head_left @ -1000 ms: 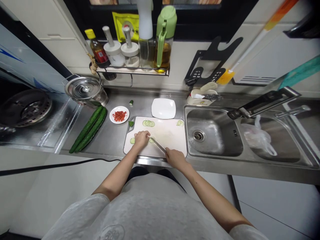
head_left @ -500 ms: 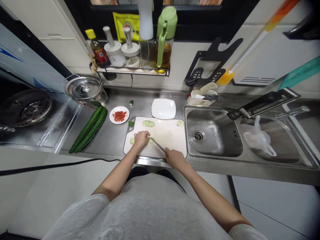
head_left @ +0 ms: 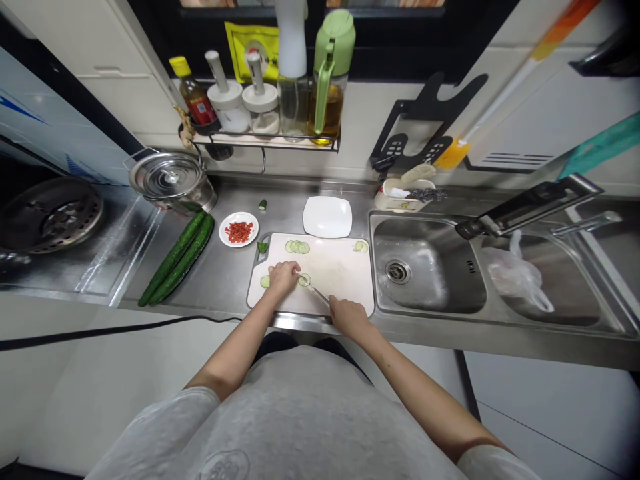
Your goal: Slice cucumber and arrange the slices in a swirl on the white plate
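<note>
My left hand (head_left: 284, 277), its fingers bent and pressed down, holds a cucumber piece on the white cutting board (head_left: 340, 293); the hand hides most of the piece. Pale green cucumber (head_left: 265, 282) shows at the wrist side. My right hand (head_left: 349, 315) is closed round the handle of a knife (head_left: 319, 293). Its blade slants up and left to a round cucumber slice (head_left: 304, 280) by my left fingertips. Overlapping cucumber slices (head_left: 297, 247) lie near the board's far edge, and more slices (head_left: 360, 246) sit at its far right corner.
Left of the board are a plate of chopped red pieces (head_left: 239, 231), two whole cucumbers (head_left: 177, 260) and a lidded steel pot (head_left: 173, 180). A white plate (head_left: 327, 217) stands behind the board. The sink (head_left: 430, 267) adjoins on the right. Green cucumber ends (head_left: 262, 247) lie nearby.
The knife blade has tilted slightly and its face now catches the light beside the slice. My left hand stays in the same place.
</note>
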`<state>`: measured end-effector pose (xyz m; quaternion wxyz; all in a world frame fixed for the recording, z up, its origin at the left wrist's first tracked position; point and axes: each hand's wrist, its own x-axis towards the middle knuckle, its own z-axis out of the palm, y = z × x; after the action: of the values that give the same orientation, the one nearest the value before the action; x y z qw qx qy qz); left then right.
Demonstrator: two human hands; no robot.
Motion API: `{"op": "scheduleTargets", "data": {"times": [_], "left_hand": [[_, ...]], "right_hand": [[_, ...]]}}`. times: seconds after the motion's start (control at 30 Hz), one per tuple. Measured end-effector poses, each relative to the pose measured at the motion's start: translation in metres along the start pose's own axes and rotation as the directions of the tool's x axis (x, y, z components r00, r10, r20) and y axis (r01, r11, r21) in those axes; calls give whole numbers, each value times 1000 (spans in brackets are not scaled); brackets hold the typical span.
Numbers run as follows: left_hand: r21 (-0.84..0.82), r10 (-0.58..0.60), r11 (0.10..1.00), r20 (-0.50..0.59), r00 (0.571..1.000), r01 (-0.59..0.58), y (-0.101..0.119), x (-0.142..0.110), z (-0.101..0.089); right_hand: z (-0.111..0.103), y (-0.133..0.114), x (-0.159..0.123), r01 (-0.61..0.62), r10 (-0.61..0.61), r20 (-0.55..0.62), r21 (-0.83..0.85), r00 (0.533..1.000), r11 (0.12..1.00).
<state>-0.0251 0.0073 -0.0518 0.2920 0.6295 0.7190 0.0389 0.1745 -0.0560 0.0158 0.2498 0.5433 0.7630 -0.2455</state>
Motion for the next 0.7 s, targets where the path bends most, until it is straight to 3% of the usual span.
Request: {"op": "scheduleTargets", "data": {"times": [0.7], "left_hand": [[38,-2,999,11,1000,2,3,0,-3]], "right_hand": [[7,7,5,34,-34,-11,-9,999,999]]}}
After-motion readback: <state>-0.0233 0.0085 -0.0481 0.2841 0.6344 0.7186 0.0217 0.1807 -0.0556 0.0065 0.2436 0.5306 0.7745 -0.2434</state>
